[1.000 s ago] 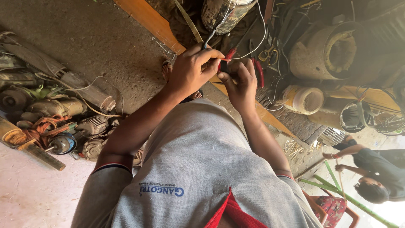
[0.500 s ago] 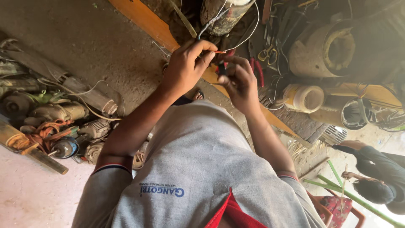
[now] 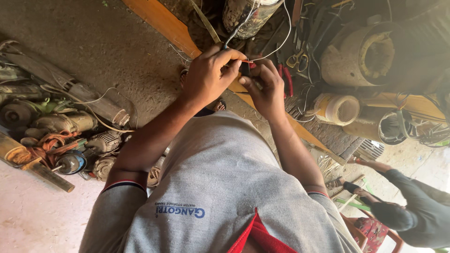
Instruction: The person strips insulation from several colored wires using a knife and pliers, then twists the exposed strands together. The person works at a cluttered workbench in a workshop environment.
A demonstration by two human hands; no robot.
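pinching a red-tipped wire [image 3: 250, 65] between left hand [image 3: 208, 72] and right hand [image 3: 267, 86].

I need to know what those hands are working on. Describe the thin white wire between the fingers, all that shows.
The thin white wire looks plastic-sheathed and slack. It curves down from the dark cylindrical motor body at the top edge and loops right over the cluttered bench, then runs back to the fingertips. There the left hand and right hand pinch it beside a small red piece. Its end is hidden by fingers.
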